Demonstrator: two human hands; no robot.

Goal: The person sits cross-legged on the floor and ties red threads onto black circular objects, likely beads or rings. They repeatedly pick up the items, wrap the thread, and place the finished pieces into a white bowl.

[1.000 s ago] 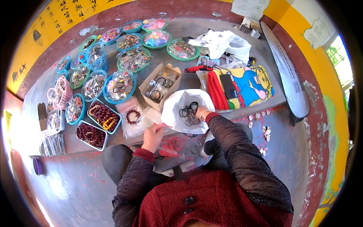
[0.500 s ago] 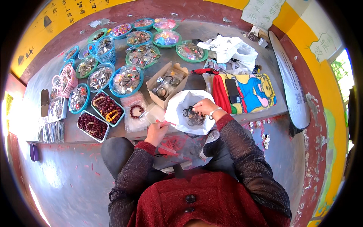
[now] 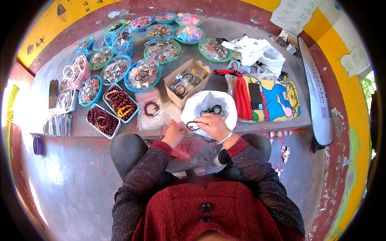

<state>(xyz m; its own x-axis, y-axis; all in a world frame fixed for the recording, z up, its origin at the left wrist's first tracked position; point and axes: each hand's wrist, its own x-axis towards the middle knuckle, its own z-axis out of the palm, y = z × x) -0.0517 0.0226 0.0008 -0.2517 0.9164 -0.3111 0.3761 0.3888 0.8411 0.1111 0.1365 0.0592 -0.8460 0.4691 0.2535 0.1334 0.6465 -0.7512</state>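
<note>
Head view. The landmark was the white bag (image 3: pixel 230 107), which stood open in front of you and held a tangle of dark bands (image 3: pixel 213 110). Your right hand (image 3: pixel 214 126) lay over the near rim of the white bag, palm down, with thumb and fingers pinched together on one black loop (image 3: pixel 189 127). The loop projected leftward from that grip, at the near left edge of the white bag, as a narrow oval whose long axis ran roughly from left to right.

Your left hand (image 3: pixel 175 133) lay just left of the white bag, its fingers curled and drawn together. Whether these fingers held anything could not be told. The loop's free end pointed toward them and ended very near their tips; contact could not be made out. The right hand, being in contact, was the nearer of the two, and the loop occupied the narrow space between both. In judgement, this short side-to-side gap was the governing relation.

Farther to the left of the white bag, a red beaded bracelet (image 3: pixel 146 109) rested on clear plastic packets (image 3: pixel 142 121). Behind the white bag, toward its left, stood a cardboard box (image 3: pixel 174 93); to its right lay a folded towel (image 3: pixel 277 101) with a dark phone (image 3: pixel 255 95) on top.
</note>
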